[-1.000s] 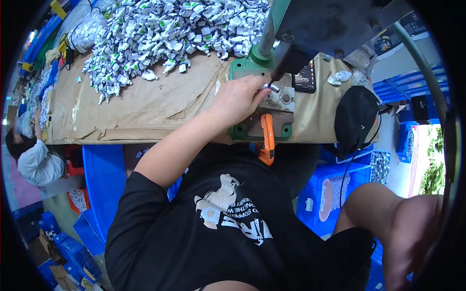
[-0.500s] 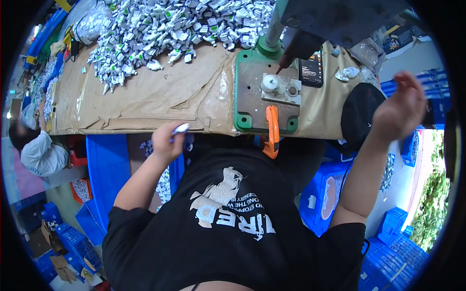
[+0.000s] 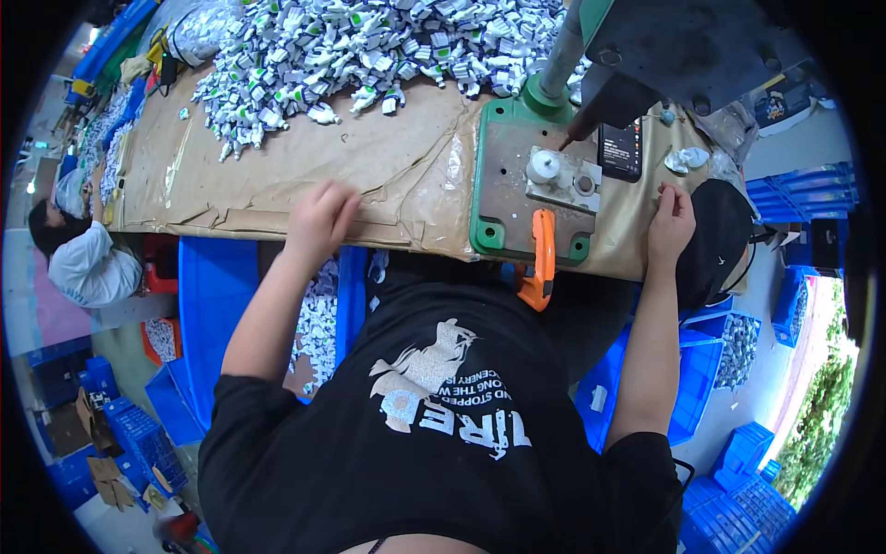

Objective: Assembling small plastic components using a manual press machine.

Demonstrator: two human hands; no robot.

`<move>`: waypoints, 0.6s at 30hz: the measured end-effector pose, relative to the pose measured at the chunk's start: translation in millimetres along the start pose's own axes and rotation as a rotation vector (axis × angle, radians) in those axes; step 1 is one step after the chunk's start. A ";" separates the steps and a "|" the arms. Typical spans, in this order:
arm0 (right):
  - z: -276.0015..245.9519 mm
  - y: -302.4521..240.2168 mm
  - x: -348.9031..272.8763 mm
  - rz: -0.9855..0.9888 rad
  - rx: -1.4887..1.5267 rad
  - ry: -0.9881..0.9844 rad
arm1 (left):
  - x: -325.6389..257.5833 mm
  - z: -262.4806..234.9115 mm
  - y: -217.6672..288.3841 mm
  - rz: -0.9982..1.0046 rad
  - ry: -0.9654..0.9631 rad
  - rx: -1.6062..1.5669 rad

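My left hand (image 3: 318, 217) lies on the brown cardboard (image 3: 277, 175) at the table's near edge, fingers apart, nothing visible in it. My right hand (image 3: 672, 222) rests on the table's right end, fingers pointing at a small white piece (image 3: 688, 159); it holds nothing I can see. Between the hands stands a press with a green base plate (image 3: 494, 235). On the plate sits a grey metal fixture (image 3: 577, 189) carrying a small round silver part (image 3: 543, 166). An orange clamp (image 3: 544, 258) grips the plate's front edge.
A big heap of small white-and-green parts (image 3: 369, 46) covers the table's far side. A dark phone (image 3: 620, 152) lies right of the fixture. Blue bins (image 3: 217, 295) holding more parts stand below the table. Another person in white (image 3: 88, 268) crouches at far left.
My left hand rose from below the table edge, where it held a small white piece, onto the cardboard. My right hand came down from the raised right side to the table's end.
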State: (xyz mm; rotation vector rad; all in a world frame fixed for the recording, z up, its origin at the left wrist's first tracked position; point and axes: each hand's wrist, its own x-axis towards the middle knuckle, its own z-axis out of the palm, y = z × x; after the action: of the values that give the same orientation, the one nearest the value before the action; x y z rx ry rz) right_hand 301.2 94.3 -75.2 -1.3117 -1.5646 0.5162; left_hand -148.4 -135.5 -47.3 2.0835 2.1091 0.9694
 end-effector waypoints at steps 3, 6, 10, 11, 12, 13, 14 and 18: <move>0.9 2.0 -0.6 0.008 -0.028 -0.029 | 74.8 29.9 -6.7 -0.163 0.011 -0.002; 0.4 -0.5 -2.0 0.020 -0.071 -0.036 | 125.1 45.9 -9.7 -0.325 -0.185 0.347; -0.7 1.8 -4.0 -0.001 0.013 0.010 | 136.2 49.9 -3.1 -0.296 -0.255 0.443; -0.1 0.8 -4.3 -0.008 0.039 0.018 | 131.8 47.2 2.4 -0.230 -0.206 0.307; -0.6 0.1 -4.8 -0.013 0.061 0.029 | 126.8 45.1 9.7 -0.161 -0.160 0.167; -0.7 0.4 -4.7 -0.013 0.057 0.032 | 121.0 46.8 22.0 -0.168 -0.157 -0.066; 0.9 0.3 -4.2 -0.005 0.061 0.025 | 114.2 51.2 30.3 -0.272 -0.218 -0.351; -1.9 -4.8 -2.1 0.001 0.013 0.014 | 119.6 64.3 86.3 -0.499 -0.334 -1.256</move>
State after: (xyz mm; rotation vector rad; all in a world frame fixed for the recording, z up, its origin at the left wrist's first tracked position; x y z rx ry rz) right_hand 300.3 90.3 -71.4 -1.3037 -1.5465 0.5157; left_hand -56.3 -8.0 -13.8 0.9348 1.1515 1.2305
